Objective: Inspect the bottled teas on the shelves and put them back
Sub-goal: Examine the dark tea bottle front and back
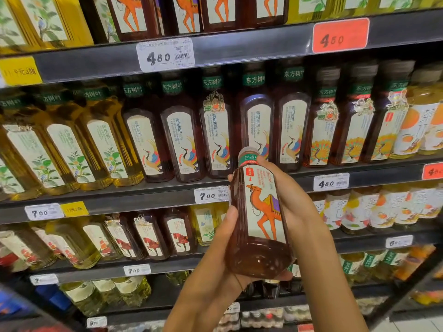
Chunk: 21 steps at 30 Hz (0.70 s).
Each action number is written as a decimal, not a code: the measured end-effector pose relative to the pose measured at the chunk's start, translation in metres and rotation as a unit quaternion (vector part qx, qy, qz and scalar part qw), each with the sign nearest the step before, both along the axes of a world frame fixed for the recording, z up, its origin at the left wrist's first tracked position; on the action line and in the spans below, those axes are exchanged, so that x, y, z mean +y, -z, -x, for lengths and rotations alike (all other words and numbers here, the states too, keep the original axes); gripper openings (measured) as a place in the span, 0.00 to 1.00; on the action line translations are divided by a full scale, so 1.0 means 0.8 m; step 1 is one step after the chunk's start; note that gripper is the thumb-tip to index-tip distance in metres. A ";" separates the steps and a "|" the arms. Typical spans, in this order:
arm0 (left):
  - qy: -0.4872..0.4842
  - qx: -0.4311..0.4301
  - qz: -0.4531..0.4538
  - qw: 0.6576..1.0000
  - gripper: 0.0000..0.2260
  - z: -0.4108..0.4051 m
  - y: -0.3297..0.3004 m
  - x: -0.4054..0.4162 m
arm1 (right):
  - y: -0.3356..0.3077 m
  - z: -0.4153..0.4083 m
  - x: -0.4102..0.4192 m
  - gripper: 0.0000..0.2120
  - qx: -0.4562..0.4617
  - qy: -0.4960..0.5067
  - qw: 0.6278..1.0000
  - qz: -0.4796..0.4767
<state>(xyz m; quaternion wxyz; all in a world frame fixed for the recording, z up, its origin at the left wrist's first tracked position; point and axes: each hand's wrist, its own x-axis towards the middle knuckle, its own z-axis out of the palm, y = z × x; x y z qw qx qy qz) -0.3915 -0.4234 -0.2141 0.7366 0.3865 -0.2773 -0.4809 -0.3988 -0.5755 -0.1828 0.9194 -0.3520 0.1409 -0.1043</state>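
Both hands gripping camel-label bottle, shelves behind

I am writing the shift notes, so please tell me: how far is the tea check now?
Done: cannot tell; the crane-label bottles stand in a tidy row, but nothing shows they were checked.
In hand: the left hand and right hand hold the camel-label tea bottle, label facing the camera.
Left: returning it, probably beside the camel-label bottles on the top shelf, then the other rows.
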 end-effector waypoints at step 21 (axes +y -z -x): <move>-0.252 -0.403 -0.025 0.880 0.26 -0.052 0.014 -0.011 | -0.037 0.036 0.006 0.25 -0.253 0.059 0.882 0.392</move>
